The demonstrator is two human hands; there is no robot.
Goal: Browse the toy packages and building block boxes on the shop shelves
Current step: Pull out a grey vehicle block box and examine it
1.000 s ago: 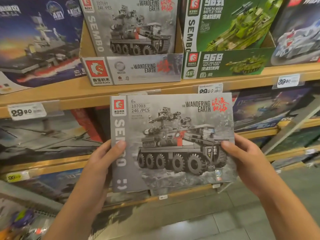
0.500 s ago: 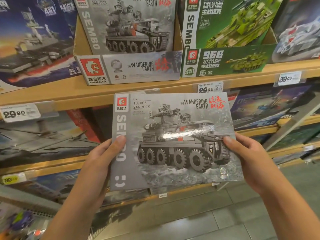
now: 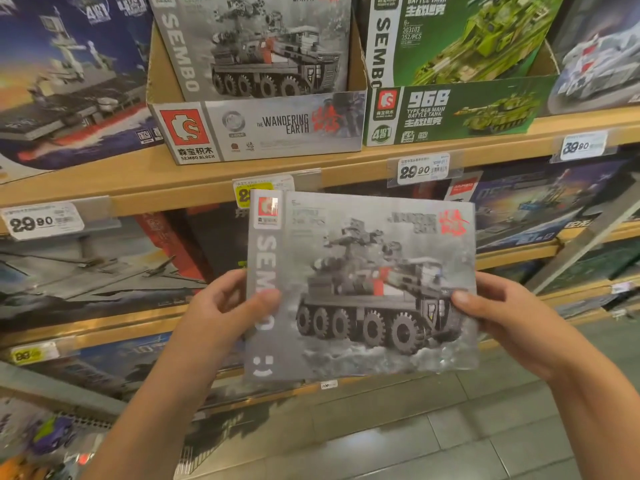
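I hold a flat grey Sembo building block box [image 3: 360, 285] printed with a wheeled armoured vehicle in front of the shelves. My left hand [image 3: 221, 313] grips its left edge, thumb on the front face. My right hand [image 3: 502, 317] grips its right edge, thumb pressed on the front. The print on the box is blurred. On the shelf above stands a display carton [image 3: 259, 129] with the same grey boxes, and beside it a green tank carton [image 3: 450, 112].
Wooden shelves [image 3: 138, 188] carry price tags [image 3: 45, 221] along their front edges. A blue warship box [image 3: 69, 81] stands upper left, a white vehicle box [image 3: 602, 53] upper right. More boxes fill the lower shelves. Grey floor tiles [image 3: 433, 438] lie below.
The box has shifted to the right and slightly down in view, and my left hand has slid with it. The shelves appear closer and the box is now motion-blurred.
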